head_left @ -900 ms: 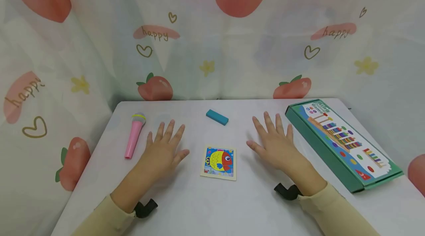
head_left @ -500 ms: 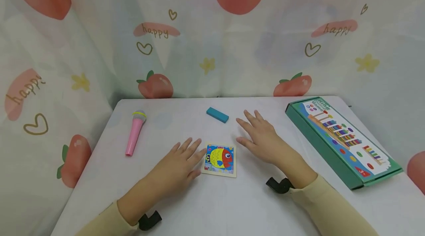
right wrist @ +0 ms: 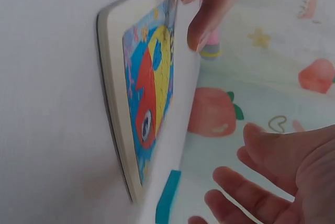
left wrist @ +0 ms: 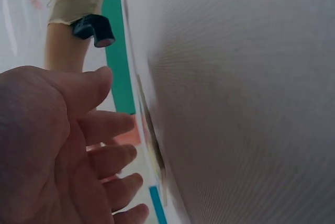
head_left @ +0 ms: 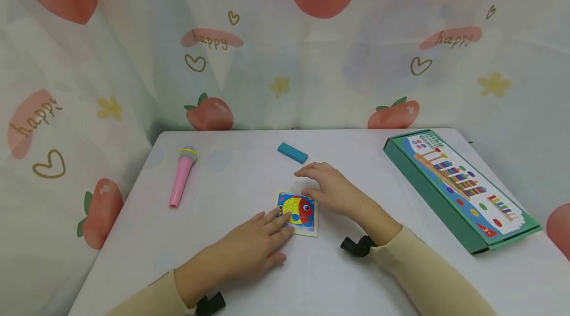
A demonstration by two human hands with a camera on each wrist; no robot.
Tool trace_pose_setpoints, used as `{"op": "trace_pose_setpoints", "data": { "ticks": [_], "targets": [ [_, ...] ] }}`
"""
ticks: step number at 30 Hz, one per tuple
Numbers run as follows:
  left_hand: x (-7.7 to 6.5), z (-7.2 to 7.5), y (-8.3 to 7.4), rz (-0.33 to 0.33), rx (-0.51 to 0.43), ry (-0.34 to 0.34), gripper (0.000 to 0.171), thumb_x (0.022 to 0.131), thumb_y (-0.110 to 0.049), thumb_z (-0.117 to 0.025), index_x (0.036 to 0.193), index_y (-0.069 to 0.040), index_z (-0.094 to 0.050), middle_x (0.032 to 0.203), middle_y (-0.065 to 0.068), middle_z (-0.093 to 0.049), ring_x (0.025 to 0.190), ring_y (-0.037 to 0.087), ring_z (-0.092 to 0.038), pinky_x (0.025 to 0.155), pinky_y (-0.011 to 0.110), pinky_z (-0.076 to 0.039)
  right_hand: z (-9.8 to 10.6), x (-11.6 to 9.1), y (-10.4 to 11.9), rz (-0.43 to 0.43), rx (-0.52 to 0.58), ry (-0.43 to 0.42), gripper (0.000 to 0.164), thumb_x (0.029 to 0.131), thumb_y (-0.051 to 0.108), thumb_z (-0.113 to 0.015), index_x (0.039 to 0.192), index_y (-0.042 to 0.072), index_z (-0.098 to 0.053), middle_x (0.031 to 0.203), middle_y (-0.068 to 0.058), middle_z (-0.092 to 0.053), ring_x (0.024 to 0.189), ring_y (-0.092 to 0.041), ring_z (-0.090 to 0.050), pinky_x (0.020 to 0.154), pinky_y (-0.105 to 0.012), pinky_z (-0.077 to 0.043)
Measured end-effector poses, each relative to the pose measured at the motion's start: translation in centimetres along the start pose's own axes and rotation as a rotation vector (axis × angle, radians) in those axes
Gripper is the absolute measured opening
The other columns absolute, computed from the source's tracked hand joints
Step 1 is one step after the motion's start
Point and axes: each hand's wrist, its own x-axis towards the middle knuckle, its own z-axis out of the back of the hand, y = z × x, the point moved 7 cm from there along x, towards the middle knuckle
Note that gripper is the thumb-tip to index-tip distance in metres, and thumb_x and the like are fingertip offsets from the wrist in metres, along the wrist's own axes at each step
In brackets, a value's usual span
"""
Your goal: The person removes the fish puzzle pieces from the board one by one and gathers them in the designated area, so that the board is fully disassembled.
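Observation:
A small square fish puzzle (head_left: pixel 305 217) in a pale wooden frame lies flat on the white table, seen edge-on in the left wrist view. My left hand (head_left: pixel 251 247) hangs low at its near left side, fingers outstretched and overlapping the fish picture in the head view. Over the puzzle's far right corner is my right hand (head_left: pixel 334 190), fingers loosely bent and thumb apart from them. In the right wrist view, the fingers of this right hand (right wrist: pixel 261 182) hold nothing, and the puzzle (right wrist: pixel 152 77) lies below them.
A blue block (head_left: pixel 292 153) lies beyond the puzzle, close to my right fingertips. On the left is a pink toy microphone (head_left: pixel 181 177). A green-edged game box (head_left: pixel 460 192) lies along the right side. A printed curtain (head_left: pixel 311 68) rises behind the table.
Both hands have come inward to the puzzle, the left moving right and nearer, the right moving left and nearer. The right fingers have bent from a wide spread. The objects have stayed put.

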Motion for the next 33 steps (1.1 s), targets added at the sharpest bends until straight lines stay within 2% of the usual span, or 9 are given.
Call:
{"op": "trace_pose_setpoints", "data": {
  "ticks": [4,7,10,14,19,33],
  "targets": [
    [0.2,-0.6,0.0,0.013,-0.034,0.023,0.071,0.108,-0.063,-0.05,0.169,-0.028,-0.038,0.181,-0.002,-0.024,0.17,0.027,-0.015,0.135,0.055,-0.026,-1.1,0.7,0.3,-0.022,0.086,0.02,0.039,0.098,0.013,-0.078,0.137,0.011,-0.073,0.129,-0.006,-0.075,0.118,-0.026,-0.068,0.103,-0.045,-0.061],
    [0.3,-0.8,-0.1,0.035,-0.06,0.05,0.075,0.106,-0.067,-0.048,0.17,-0.029,-0.036,0.182,-0.002,-0.022,0.171,0.026,-0.014,0.135,0.056,-0.026,-2.1,1.4,0.2,-0.083,0.131,0.054,0.034,0.098,0.013,-0.078,0.132,0.011,-0.075,0.115,-0.002,-0.077,0.102,-0.018,-0.067,0.089,-0.033,-0.064],
    [0.2,-0.8,-0.5,0.048,-0.079,0.058,0.077,0.106,-0.069,-0.047,0.17,-0.027,-0.036,0.181,-0.001,-0.022,0.171,0.027,-0.015,0.134,0.056,-0.027,-3.0,1.9,0.1,-0.137,0.152,0.081,0.031,0.098,0.011,-0.078,0.129,0.012,-0.077,0.108,0.0,-0.075,0.097,-0.015,-0.065,0.084,-0.028,-0.063],
    [0.1,-0.6,-1.1,0.055,-0.085,0.049,0.078,0.107,-0.069,-0.043,0.17,-0.025,-0.036,0.181,0.002,-0.024,0.17,0.029,-0.017,0.134,0.056,-0.027,-3.9,2.5,0.1,-0.166,0.173,0.1,0.031,0.097,0.008,-0.078,0.127,0.013,-0.077,0.107,0.002,-0.075,0.096,-0.015,-0.065,0.088,-0.03,-0.062],
    [0.2,-0.8,-1.6,0.072,-0.098,0.047,0.08,0.106,-0.072,-0.039,0.17,-0.024,-0.035,0.182,0.002,-0.021,0.17,0.031,-0.016,0.135,0.056,-0.024,-4.6,2.8,0.6,-0.153,0.15,0.113,0.032,0.096,0.007,-0.079,0.127,0.014,-0.078,0.108,0.003,-0.074,0.097,-0.014,-0.064,0.095,-0.034,-0.062],
    [-0.1,-0.9,-1.3,0.072,-0.094,0.048,0.081,0.107,-0.072,-0.038,0.171,-0.023,-0.032,0.182,0.003,-0.019,0.17,0.031,-0.014,0.135,0.055,-0.025,-5.2,3.1,1.7,-0.124,0.082,0.126,0.028,0.094,0.005,-0.081,0.121,0.01,-0.079,0.109,-0.004,-0.069,0.099,-0.016,-0.066,0.099,-0.037,-0.063]
  ]
}}
